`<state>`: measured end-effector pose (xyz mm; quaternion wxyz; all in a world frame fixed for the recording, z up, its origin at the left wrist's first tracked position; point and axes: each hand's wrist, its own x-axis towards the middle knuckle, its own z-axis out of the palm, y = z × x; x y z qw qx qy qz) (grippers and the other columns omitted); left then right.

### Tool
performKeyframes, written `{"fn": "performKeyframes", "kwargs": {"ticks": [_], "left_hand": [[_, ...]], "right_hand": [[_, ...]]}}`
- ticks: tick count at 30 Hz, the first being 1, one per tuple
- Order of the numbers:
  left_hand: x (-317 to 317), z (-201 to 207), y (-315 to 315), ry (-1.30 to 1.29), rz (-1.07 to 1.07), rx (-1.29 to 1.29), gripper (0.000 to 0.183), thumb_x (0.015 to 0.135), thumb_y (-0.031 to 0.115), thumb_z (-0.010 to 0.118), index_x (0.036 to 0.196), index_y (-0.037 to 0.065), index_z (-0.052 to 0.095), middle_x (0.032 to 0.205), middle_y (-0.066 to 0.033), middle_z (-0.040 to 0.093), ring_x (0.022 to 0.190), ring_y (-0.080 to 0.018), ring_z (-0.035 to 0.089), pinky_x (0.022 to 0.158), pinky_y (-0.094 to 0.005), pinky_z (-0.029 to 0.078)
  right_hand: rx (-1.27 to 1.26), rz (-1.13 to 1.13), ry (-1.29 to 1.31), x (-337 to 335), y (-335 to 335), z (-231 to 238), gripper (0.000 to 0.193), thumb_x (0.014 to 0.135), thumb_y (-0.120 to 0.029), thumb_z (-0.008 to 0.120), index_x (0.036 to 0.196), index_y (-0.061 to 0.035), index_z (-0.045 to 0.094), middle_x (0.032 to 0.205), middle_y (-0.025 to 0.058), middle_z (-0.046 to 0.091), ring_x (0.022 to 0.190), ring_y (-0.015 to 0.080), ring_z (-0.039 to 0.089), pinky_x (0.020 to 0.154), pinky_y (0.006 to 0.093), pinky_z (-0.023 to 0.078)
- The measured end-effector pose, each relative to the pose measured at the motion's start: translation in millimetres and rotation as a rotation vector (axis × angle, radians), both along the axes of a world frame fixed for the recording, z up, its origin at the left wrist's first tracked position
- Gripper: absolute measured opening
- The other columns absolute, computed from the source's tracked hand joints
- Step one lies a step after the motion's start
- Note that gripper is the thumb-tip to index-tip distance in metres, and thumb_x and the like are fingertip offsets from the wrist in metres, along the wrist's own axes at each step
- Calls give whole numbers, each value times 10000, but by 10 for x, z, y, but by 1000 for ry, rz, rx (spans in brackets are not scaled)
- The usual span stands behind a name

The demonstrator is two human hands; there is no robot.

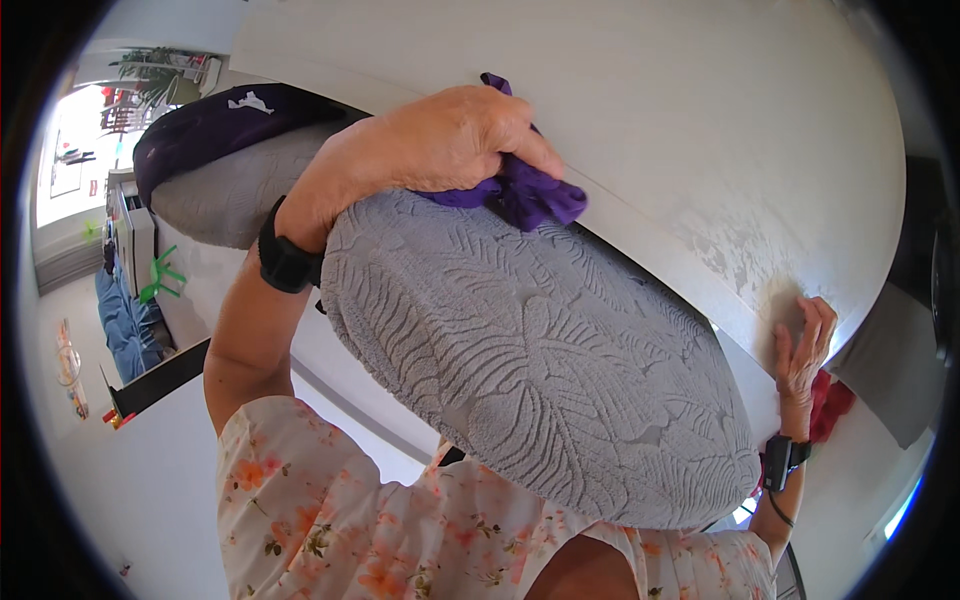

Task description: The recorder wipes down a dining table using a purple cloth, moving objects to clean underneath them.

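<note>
A bunched purple cloth (540, 198) is gripped in my left hand (465, 140), at the near edge of a pale, smooth tabletop (600, 80). The fingers curl around the cloth, and part of it sticks out above the knuckles. Over at the table's right end, my right hand (803, 345) rests against the edge with its fingers apart and nothing in them. A wet-looking, streaky patch (735, 245) shines on the top near that hand. Between my arms and below the edge is a grey chair cushion (540, 370) with a raised leaf pattern.
To the left stands another grey padded seat (235, 190) with a dark purple fabric (215, 125) over it. Farther left are a potted plant (165, 80), blue folded fabric (130, 315) and a green object (160, 275). Something red (830, 408) lies beyond my right wrist.
</note>
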<state>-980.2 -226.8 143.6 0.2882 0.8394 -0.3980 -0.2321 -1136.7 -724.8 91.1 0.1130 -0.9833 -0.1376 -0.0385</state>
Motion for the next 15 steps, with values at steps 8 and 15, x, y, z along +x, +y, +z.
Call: {"fn": "performKeyframes", "kwargs": {"ticks": [8,15], "left_hand": [[0,57,182,-199,105,208,414,746,-81,511,1027,127,734,874,-117,598,880,-309,591,818,-389,463],[67,-95,376,-674,531,611,280,768,-25,554,964,104,707,845,-161,599,851,-348,617,750,-434,497]], "right_hand": [[1,-23,29,-40,-31,-26,440,861,-200,619,1251,-20,524,1228,208,475,1150,390,469,983,469,382],[24,-44,28,-46,-1,11,433,879,-231,592,1239,-3,512,1205,212,470,1135,392,470,994,471,369]]}}
